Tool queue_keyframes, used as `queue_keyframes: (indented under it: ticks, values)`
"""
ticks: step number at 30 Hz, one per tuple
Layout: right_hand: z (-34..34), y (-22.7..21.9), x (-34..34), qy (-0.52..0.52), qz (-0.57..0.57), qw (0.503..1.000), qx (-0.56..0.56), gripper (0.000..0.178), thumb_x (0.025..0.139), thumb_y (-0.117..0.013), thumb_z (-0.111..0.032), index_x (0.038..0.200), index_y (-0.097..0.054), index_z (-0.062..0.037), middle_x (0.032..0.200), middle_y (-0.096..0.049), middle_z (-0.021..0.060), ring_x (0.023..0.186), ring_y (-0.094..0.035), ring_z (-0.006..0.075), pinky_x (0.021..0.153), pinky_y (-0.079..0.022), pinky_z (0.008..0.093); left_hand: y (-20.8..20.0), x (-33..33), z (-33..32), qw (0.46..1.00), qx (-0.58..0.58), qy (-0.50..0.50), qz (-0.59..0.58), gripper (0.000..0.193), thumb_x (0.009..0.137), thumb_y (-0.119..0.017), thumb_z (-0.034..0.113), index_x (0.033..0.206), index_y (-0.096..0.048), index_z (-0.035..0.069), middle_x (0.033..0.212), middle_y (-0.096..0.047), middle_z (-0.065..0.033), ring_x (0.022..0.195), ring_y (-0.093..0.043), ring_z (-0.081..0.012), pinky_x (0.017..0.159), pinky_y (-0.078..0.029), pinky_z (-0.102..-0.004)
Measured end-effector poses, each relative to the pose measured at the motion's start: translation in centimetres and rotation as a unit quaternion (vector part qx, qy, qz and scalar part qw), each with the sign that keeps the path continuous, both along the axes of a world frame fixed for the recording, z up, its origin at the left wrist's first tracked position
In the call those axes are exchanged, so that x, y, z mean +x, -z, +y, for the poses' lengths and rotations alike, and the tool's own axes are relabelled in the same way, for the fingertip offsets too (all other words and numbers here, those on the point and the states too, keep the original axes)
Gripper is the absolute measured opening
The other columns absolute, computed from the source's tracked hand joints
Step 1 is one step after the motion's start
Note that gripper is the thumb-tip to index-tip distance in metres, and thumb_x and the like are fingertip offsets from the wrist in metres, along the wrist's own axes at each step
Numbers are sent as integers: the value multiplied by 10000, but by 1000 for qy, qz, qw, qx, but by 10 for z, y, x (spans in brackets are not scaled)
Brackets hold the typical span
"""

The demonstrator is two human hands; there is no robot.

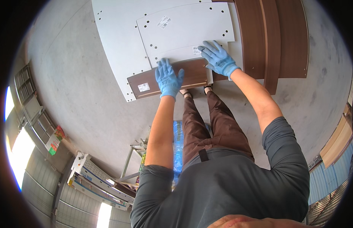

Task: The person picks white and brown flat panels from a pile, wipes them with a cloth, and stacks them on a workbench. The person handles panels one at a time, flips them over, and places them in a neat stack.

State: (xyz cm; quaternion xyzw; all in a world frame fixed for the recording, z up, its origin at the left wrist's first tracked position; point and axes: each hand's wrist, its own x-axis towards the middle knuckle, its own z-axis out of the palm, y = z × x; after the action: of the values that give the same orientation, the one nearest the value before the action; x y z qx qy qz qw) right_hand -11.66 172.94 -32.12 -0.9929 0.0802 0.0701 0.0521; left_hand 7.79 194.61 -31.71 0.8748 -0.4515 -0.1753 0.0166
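Panel work on the floor: a short dark-brown laminated board (170,78) lies flat on top of a stack of white furniture panels, right in front of the person's feet. The left hand (169,78), in a blue glove, presses down on the middle of it with the fingers spread wide, flat and not clamped on anything. The right hand (218,57), gloved the same, rests open with fingers spread on the smaller white panel (186,32) just behind the board, near its front edge.

The brown board looks stiff and flat, probably chipboard with a smooth wood-grain face, so I judge it fairly light for its size but slick on top; the gloves should help. A hold on its two short ends or along its long edges seems safest, since the corners and laminate edges would chip if dropped on concrete.

A small white rectangular sticker (144,87) sits near the board's left end. Another white label (164,21) lies tilted on the smaller white panel, and a third (196,50) sits at its front edge beside the right hand. The big white panel (115,41) beneath shows rows of drilled holes. Long dark-brown boards (275,41) lie to the right on the grey concrete floor (70,76).
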Motion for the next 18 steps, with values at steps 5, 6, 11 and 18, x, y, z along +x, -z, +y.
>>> queue_keyframes:
  ticks: [5,6,11,18]
  values:
    - [1,2,3,-10,30,999,-26,675,942,-624,-568,1438,-578,-113,1685,-340,17,1586,-224,274,1292,-172,524,-1,0,0,1000,8,-1,2,892,965,-604,565,1593,-345,-12,1660,-350,-232,1557,-296,-375,1249,-239,-517]
    - [2,3,3,-10,37,999,-27,674,946,-619,-569,1442,-576,-115,1688,-333,17,1588,-220,274,1292,-169,525,-1,0,-1,1000,9,-5,6,886,969,-605,556,1595,-340,-11,1662,-346,-227,1560,-288,-373,1251,-234,-517]
    - [4,4,6,-8,19,1000,-23,682,916,-664,-539,1445,-598,-114,1678,-367,27,1587,-241,277,1295,-186,522,1,-1,-1,1000,-1,-13,-6,900,968,-590,588,1592,-350,-14,1652,-364,-242,1555,-304,-380,1251,-244,-512]
    - [3,5,8,-2,12,1000,-2,714,870,-715,-524,1435,-612,-99,1662,-398,39,1581,-265,283,1291,-201,522,3,-2,-3,999,5,-31,-5,901,964,-594,591,1588,-353,-12,1655,-363,-233,1562,-295,-374,1260,-234,-504]
